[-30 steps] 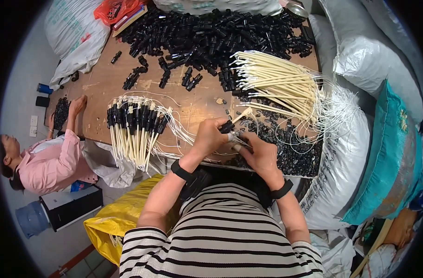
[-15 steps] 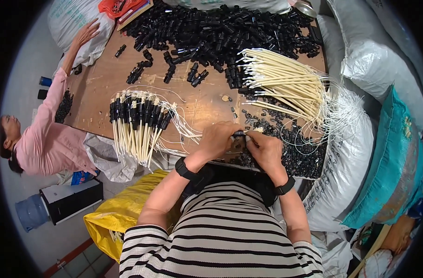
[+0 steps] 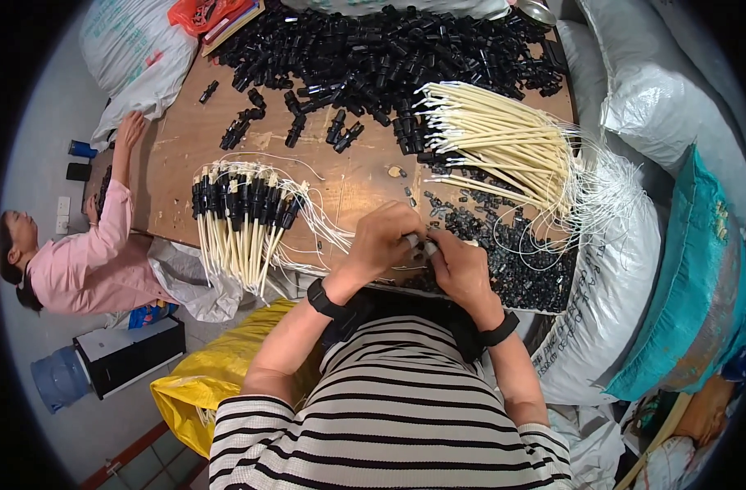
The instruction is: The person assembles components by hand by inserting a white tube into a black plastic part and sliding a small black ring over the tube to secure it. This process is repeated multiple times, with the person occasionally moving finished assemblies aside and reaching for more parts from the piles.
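Note:
My left hand (image 3: 383, 237) and my right hand (image 3: 463, 268) meet over the near edge of the table. Both are closed, fingertips pinched around a small dark piece that they mostly cover; its kind is hard to make out. Left of them lies a bundle of cream rods with black tubular fittings (image 3: 241, 196), thin white cords trailing off it. Many small dark parts (image 3: 524, 269) are scattered beside and beyond my right hand. Farther right rests a pile of bare cream rods (image 3: 504, 143) with white tips and loose cords.
A large heap of black plastic fittings (image 3: 381, 57) covers the far side of the wooden table (image 3: 169, 180). White sacks (image 3: 610, 286) and a teal sack (image 3: 667, 286) crowd the right. At left, a person in pink (image 3: 87, 261) reaches over the table. A yellow bag (image 3: 226, 359) stands below.
My hands have turned and drawn closer around the small piece, covering more of it. At left, the other person's raised hand has come down from the white sack toward the table edge.

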